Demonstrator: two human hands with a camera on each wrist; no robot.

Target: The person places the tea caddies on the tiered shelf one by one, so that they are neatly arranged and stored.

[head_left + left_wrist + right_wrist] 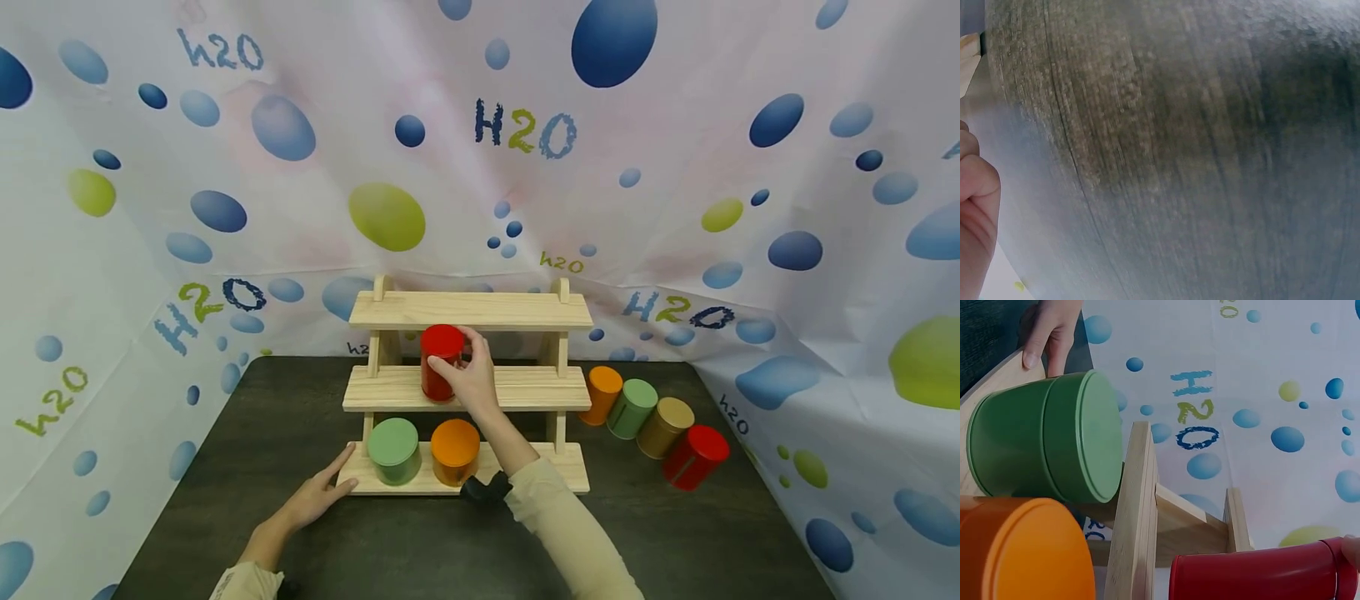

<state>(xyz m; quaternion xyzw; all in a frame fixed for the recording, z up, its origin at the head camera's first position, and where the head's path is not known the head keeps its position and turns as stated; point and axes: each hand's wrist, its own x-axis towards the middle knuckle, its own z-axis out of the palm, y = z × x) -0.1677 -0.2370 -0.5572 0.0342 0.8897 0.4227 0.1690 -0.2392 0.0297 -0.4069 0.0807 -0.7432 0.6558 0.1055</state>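
My right hand (475, 379) grips a red canister (441, 360) from its right side, thumb in front and fingers near the lid. The canister stands upright at the middle tier of a three-tier wooden shelf (525, 388). On the bottom tier sit a green canister (393, 451) and an orange canister (454, 452), side by side below my right arm. My left hand (313, 500) touches the bottom tier's left end with its fingers extended. In the right wrist view the red canister (1260, 575) shows at the lower right, its far end hidden by the frame edge.
Right of the shelf, a slanting row of canisters stands on the dark table (405, 550): orange (602, 395), green (632, 408), gold (665, 427) and red (696, 457). A patterned curtain (480, 217) hangs behind. The shelf's top tier (472, 309) overhangs the middle one.
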